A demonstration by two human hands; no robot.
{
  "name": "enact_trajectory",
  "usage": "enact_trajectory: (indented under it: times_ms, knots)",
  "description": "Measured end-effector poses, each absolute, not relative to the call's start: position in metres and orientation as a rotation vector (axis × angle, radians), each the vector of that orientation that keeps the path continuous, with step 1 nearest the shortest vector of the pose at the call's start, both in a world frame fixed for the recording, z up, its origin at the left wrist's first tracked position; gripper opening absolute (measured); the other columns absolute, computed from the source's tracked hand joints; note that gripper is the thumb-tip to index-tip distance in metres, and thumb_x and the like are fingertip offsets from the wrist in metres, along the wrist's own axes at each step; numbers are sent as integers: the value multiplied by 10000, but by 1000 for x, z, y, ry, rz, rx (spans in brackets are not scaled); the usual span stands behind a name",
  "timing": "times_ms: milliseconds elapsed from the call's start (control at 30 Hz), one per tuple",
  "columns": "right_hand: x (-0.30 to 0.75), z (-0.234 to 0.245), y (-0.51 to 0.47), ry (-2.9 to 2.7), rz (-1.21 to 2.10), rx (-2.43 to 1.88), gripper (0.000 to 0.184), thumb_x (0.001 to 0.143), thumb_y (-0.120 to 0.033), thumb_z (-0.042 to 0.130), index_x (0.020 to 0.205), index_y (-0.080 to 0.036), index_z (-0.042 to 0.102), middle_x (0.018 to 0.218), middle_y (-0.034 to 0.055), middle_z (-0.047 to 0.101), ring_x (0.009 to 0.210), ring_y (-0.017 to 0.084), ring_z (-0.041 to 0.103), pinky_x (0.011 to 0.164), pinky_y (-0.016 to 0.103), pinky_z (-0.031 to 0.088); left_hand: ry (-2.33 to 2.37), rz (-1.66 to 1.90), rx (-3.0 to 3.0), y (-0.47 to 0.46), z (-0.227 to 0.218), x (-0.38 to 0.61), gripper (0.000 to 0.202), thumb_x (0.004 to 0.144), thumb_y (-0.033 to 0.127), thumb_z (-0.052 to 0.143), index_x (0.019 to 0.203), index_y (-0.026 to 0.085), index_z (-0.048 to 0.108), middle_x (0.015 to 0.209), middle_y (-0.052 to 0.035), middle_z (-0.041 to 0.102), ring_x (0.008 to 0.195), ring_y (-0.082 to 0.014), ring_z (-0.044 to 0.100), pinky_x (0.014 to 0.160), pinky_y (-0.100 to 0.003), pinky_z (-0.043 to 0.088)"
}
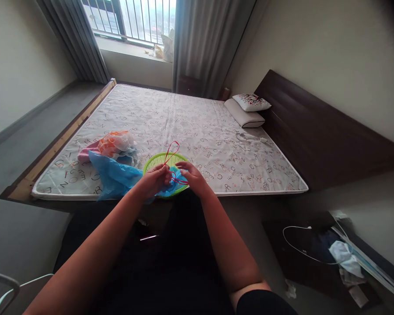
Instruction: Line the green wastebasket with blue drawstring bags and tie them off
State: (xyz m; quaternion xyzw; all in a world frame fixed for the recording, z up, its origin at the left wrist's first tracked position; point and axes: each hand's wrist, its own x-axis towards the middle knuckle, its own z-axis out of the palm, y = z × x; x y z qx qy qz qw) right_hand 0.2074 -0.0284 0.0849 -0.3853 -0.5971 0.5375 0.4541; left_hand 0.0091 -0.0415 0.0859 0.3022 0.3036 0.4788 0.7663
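A round green basket (154,160) sits at the near edge of the mattress (190,127), with something blue inside it. Over the basket my left hand (156,179) is closed in a pinch on a red string (172,151) that loops upward. My right hand (192,175) is beside it with fingers curled on the same red string. A crumpled blue plastic bag (113,177) lies just left of the basket, reaching under my left hand.
Orange-and-white plastic bags (116,143) and a pink cloth (85,154) lie left of the basket. Two pillows (249,109) rest by the dark headboard (315,135). Clutter and a white cable (318,245) cover the floor at right. A metal frame (6,284) stands lower left.
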Motion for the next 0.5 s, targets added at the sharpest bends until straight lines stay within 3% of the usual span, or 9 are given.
enact_trajectory:
  times_ms: [100, 267, 500]
  knots:
    - [199, 78, -32, -1459, 1577, -919, 343, 837, -418, 757, 1129, -246, 707, 1050, 39, 754, 997, 213, 711, 881, 359, 561, 699, 1023, 757, -43, 86, 11, 399, 788, 448, 886, 777, 161, 610, 680, -7, 576, 610, -110, 550, 581, -219, 472]
    - [192, 74, -38, -1370, 1601, -991, 335, 759, -398, 844, 1003, -224, 695, 867, -1, 738, 761, 152, 690, 703, 278, 533, 861, 989, 1025, -42, 86, 9, 464, 794, 569, 836, 717, 159, 633, 672, -19, 580, 629, -118, 526, 600, -230, 447]
    - [185, 70, -41, -1230, 1625, -1096, 296, 744, -366, 814, 930, -228, 629, 724, -44, 667, 598, 120, 592, 569, 239, 457, 953, 883, 1344, -45, 101, 8, 466, 818, 617, 786, 741, 163, 709, 697, -31, 606, 669, -142, 531, 606, -234, 438]
